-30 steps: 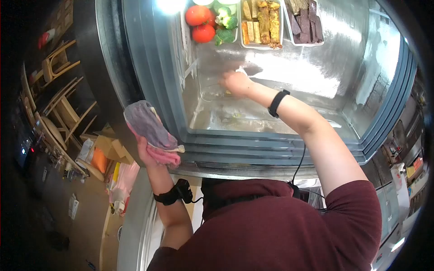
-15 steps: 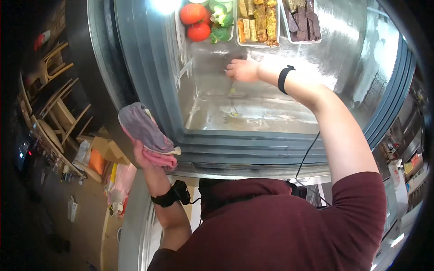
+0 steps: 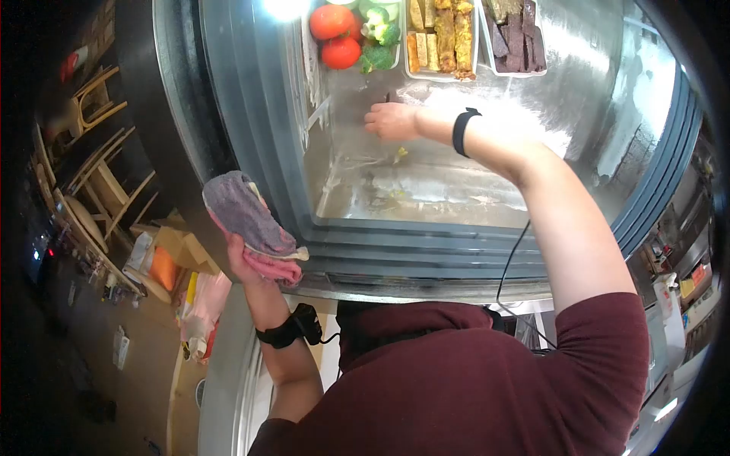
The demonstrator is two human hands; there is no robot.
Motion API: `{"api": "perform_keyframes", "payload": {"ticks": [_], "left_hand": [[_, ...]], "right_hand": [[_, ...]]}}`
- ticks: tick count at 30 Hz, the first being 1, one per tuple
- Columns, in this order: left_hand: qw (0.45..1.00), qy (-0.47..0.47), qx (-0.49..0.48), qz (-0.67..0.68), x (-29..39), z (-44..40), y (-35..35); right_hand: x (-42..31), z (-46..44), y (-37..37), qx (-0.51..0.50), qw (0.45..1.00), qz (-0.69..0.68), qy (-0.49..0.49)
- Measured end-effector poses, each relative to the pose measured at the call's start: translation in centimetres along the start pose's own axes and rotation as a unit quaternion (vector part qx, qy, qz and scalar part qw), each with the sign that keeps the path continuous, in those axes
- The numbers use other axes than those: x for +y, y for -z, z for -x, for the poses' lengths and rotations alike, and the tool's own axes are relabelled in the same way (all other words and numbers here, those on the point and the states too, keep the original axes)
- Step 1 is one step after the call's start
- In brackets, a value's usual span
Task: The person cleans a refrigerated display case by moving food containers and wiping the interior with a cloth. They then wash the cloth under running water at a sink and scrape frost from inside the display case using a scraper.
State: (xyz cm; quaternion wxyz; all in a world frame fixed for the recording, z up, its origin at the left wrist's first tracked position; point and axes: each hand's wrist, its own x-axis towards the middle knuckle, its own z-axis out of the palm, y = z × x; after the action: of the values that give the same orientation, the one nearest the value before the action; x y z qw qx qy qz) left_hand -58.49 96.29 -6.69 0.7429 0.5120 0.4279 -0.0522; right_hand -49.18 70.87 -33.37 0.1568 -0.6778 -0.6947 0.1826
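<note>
My left hand [image 3: 242, 260] is closed around a folded grey and pink cloth [image 3: 247, 216], held beside the front left corner of the case's grey frame [image 3: 319, 242]. Inside the case, my right hand [image 3: 391, 121] is low over the metal floor [image 3: 449, 178], its fingers curled and pointing left. Whatever its fingers hold, if anything, is too small to name. A small yellow-green scrap [image 3: 401, 154] lies on the floor just below that hand, among wet-looking streaks. Another faint scrap [image 3: 395, 194] is nearer the front edge.
Along the back of the case stand containers with tomatoes [image 3: 340, 52] and broccoli [image 3: 376, 57], yellow-brown strips [image 3: 443, 42], and dark purple strips [image 3: 519, 45]. Wooden chairs [image 3: 103, 190] and an open cardboard box [image 3: 182, 251] are at the left. A black cable [image 3: 506, 277] hangs near my right arm.
My right hand has moved up slightly from its place one second ago, uncovering the yellow-green scrap. My left hand keeps the cloth in nearly the same place.
</note>
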Motion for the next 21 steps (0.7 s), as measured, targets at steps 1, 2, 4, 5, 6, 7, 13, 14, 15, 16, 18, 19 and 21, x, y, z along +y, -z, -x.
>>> {"api": "perform_keyframes", "payload": {"ticks": [1, 2, 4, 5, 6, 7, 13, 14, 15, 16, 18, 19, 21], "left_hand": [[1.000, 0.006, -0.006, 0.002, 0.0, 0.0, 0.1], [1.000, 0.011, -0.012, 0.005, 0.1, 0.0, 0.4], [1.000, 0.015, -0.018, 0.015, 0.1, -0.2, 0.4], [0.999, 0.014, -0.018, 0.023, 0.1, -0.1, 0.3], [0.999, 0.013, -0.019, 0.031, 0.0, -0.1, 0.2], [1.000, 0.007, -0.017, 0.025, 0.0, 0.0, 0.1], [1.000, -0.015, -0.010, 0.002, -0.1, 0.0, -0.1], [1.000, -0.005, -0.009, 0.001, 0.0, 0.1, 0.0], [1.000, 0.003, -0.009, 0.000, 0.0, 0.1, 0.0], [1.000, -0.003, -0.003, -0.003, 0.1, 0.0, -0.1], [1.000, -0.017, 0.011, -0.005, 0.0, 0.0, -0.5], [1.000, -0.009, 0.014, 0.007, 0.0, 0.1, -0.6], [0.999, 0.006, 0.018, 0.031, 0.0, 0.0, -0.8]], "right_hand": [[0.2, 0.7, 0.6, 0.010, 0.999, -0.021, -0.046], [0.3, 1.3, 1.2, 0.020, 0.995, -0.040, -0.092], [0.6, 2.1, 1.9, 0.065, 0.978, -0.061, -0.188], [0.7, 2.5, 2.1, 0.099, 0.964, -0.063, -0.238], [0.8, 2.7, 2.1, 0.132, 0.947, -0.065, -0.286], [0.5, 2.7, 2.0, 0.139, 0.933, -0.061, -0.327], [-0.4, 0.9, 0.1, 0.154, 0.880, -0.056, -0.446], [-0.5, 0.1, -0.3, 0.165, 0.898, -0.053, -0.405], [-0.5, -0.6, -1.0, 0.176, 0.914, -0.050, -0.363], [-0.6, -1.1, -1.6, 0.205, 0.901, -0.051, -0.378], [-0.8, -0.7, -2.3, 0.224, 0.903, -0.083, -0.356], [-0.9, -0.2, -2.3, 0.232, 0.904, -0.098, -0.346], [-2.0, 0.0, -3.0, 0.187, 0.942, -0.092, -0.262]]}}
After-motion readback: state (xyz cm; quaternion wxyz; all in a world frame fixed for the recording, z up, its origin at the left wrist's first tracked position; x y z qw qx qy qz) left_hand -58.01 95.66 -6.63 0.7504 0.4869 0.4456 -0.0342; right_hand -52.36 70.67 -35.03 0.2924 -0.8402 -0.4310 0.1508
